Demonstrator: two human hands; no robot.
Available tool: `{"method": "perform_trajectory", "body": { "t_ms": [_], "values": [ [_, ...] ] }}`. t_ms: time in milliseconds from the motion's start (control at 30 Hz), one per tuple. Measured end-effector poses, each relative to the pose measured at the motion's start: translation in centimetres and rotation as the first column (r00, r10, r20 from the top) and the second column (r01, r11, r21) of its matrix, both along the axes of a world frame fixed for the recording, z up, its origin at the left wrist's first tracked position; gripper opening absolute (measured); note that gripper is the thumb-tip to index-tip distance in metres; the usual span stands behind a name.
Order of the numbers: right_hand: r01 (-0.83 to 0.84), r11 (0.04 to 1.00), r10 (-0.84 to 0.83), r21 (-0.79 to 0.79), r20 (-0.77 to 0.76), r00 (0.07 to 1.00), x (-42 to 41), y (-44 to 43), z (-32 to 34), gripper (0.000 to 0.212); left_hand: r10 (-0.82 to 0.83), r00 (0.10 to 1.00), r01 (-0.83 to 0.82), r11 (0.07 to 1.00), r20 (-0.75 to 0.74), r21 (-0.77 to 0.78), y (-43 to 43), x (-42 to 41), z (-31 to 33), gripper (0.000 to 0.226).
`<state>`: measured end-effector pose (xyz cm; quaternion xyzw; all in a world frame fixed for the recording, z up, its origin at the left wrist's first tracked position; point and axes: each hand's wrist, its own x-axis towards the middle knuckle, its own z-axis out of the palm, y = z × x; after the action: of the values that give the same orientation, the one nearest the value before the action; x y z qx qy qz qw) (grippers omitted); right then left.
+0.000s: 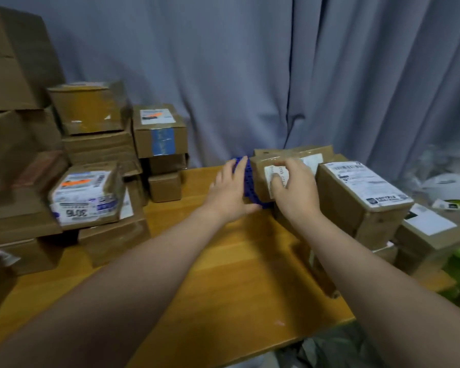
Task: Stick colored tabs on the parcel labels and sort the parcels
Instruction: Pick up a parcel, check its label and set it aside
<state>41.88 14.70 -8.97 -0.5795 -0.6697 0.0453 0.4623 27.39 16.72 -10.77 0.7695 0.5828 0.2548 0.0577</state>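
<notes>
Bare wooden table (223, 274) runs open from the near edge up the middle. Stacked boxes (98, 147) crowd its left side and a long labelled parcel (361, 203) lines the right edge. The small parcel (259, 168) sits at the far edge by the curtain (250, 75), touching a blue perforated object (250, 181). Both arms are stretched forward. Left hand (229, 192) has straight fingers held together against the blue object. Right hand (295, 192) grips the small parcel, fingers curled over the top and thumb on its label (270, 172). Blurry.

Two hands (230, 191) (295, 192), one basket (250, 181), many parcels (361, 192)
</notes>
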Motion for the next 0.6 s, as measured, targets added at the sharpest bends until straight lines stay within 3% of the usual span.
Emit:
{"method": "perform_trajectory", "body": {
  "t_ms": [100, 200, 333, 433, 500, 600],
  "values": [
    [0.003, 1.0, -0.003, 0.031, 0.004, 1.0, 0.6, 1.5, 0.9, 0.024, 0.019, 0.938, 0.032, 0.989, -0.346, 0.142, 2.7, 2.0, -0.3, 0.125],
    [-0.007, 0.999, 0.006, 0.032, 0.016, 1.0, 1.1, 2.8, 1.1, 0.026, 0.051, 0.889, 0.049, 0.977, -0.456, 0.206, 4.4, 3.6, -1.4, 0.124],
    [-0.035, 0.999, 0.034, 0.019, 0.034, 0.999, 1.6, 3.4, 1.4, 0.033, 0.017, 0.919, 0.083, 0.969, -0.395, 0.234, 5.7, 3.9, -2.1, 0.112],
    [-0.08, 0.996, 0.071, 0.036, 0.204, 0.976, 1.9, 3.7, 1.7, 0.052, -0.052, 0.959, 0.111, 0.974, -0.278, 0.2, 5.2, 1.6, -0.5, 0.112],
    [-0.115, 0.993, 0.112, -0.02, 0.429, 0.896, 1.8, 4.0, 1.9, 0.082, -0.063, 0.977, 0.1, 0.978, -0.201, 0.181, 4.0, -0.9, 1.0, 0.115],
    [-0.088, 0.993, 0.116, -0.076, 0.721, 0.683, 0.6, 4.2, 2.2, 0.124, -0.031, 0.983, 0.058, 0.987, -0.184, 0.147, 1.5, -5.1, 3.3, 0.116]
  ]
}}
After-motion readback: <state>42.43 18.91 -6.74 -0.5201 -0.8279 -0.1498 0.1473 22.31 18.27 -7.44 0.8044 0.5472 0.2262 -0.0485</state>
